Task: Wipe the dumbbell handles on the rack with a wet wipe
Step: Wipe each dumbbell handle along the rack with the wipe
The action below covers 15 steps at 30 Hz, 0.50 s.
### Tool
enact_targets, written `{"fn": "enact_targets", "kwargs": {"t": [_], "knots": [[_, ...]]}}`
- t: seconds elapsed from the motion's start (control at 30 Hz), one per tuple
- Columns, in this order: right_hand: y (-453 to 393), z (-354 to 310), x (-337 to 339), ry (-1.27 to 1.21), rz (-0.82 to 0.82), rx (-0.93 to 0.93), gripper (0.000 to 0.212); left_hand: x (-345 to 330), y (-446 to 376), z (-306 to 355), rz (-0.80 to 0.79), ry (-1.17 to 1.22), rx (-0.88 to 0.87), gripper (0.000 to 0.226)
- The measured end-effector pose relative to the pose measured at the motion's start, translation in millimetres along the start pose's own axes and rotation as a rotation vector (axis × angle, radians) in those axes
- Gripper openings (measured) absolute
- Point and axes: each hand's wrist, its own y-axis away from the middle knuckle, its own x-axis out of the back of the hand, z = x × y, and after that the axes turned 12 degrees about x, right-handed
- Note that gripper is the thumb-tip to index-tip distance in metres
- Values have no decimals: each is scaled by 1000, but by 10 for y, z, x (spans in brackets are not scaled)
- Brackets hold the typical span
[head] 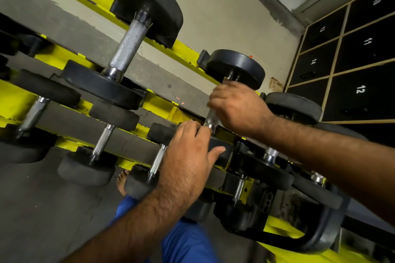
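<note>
Nearest, a blue-clad leg [183,241] and a bare foot [123,181] stand on the grey floor [42,209]. Above them the left hand [188,156] grips the near black end weight [218,145] of a small dumbbell, fingers curled over its top, thumb stretched along its face. Just beyond, the right hand [237,109] is wrapped round that dumbbell's knurled handle [211,118], blurred; whether a wipe sits inside the grip I cannot tell. The dumbbell lies across the yellow rack [158,102]. Further left rests a bigger dumbbell [128,47]. Numbered dark lockers [342,60] fill the far right wall.
</note>
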Motion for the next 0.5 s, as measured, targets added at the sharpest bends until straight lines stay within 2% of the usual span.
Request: {"fn": "enact_targets", "kwargs": {"t": [0.07, 0.2, 0.3, 0.33, 0.43, 0.5], "knots": [[-6, 12, 26, -1, 30, -71, 38, -6, 4, -6, 11, 2, -4, 41], [53, -72, 3, -48, -42, 102, 41, -9, 7, -16, 19, 10, -4, 40], [41, 36, 29, -57, 62, -56, 38, -13, 3, -13, 17, 17, 2, 39], [49, -1, 14, -62, 59, -33, 37, -10, 4, -12, 5, 25, 6, 39], [130, -148, -2, -184, -15, 245, 37, 2, -3, -44, -24, 43, 11, 42], [143, 0, 35, -186, 61, 220, 38, 8, -2, -51, -35, 47, 16, 43]]}}
